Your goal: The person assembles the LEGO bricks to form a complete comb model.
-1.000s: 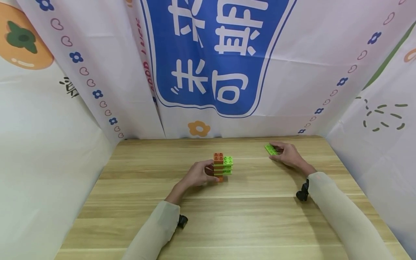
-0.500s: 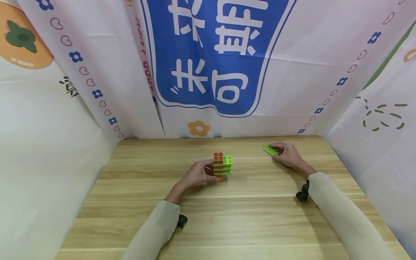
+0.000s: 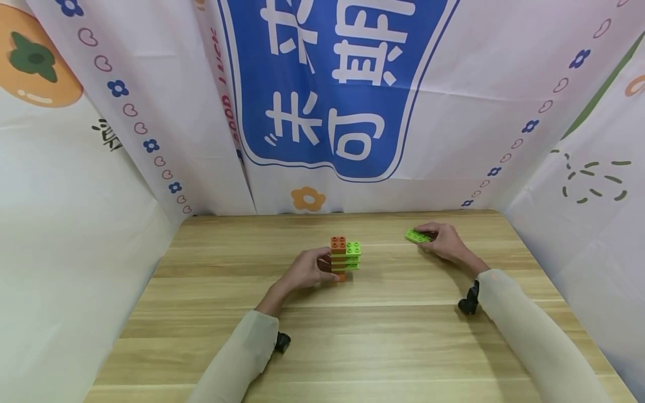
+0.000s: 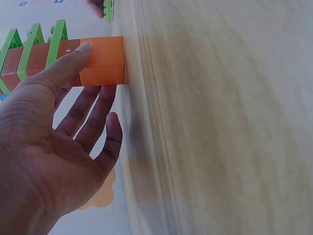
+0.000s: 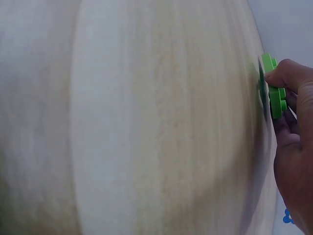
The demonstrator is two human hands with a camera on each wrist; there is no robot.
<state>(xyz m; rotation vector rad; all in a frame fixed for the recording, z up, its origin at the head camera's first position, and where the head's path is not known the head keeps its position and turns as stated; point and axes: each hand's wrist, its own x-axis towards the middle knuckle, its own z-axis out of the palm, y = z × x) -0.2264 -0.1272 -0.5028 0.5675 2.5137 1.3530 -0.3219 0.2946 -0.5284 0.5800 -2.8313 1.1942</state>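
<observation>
A tower of orange toy building bricks (image 3: 338, 244) stands upright on the table, with thin green plates (image 3: 354, 249) between its layers jutting out to the right. My left hand (image 3: 306, 270) grips the tower from its left side; in the left wrist view the thumb lies on the bottom orange brick (image 4: 110, 61) and other fingers are behind it. Toward the back right, my right hand (image 3: 445, 242) pinches a flat green studded plate (image 3: 416, 236) between thumb and fingers. Seen in the right wrist view, this green plate (image 5: 275, 93) is tilted, just off the tabletop or touching it; I cannot tell which.
The wooden table (image 3: 322, 347) ends at a white printed cloth (image 3: 443, 145) hanging along its back. Similar cloth walls stand to the left and right. Each wrist wears a small black camera, one of them below the right sleeve (image 3: 469, 299).
The green plate in my right hand has turned and shifted slightly left. My left hand and the brick tower have stayed in place.
</observation>
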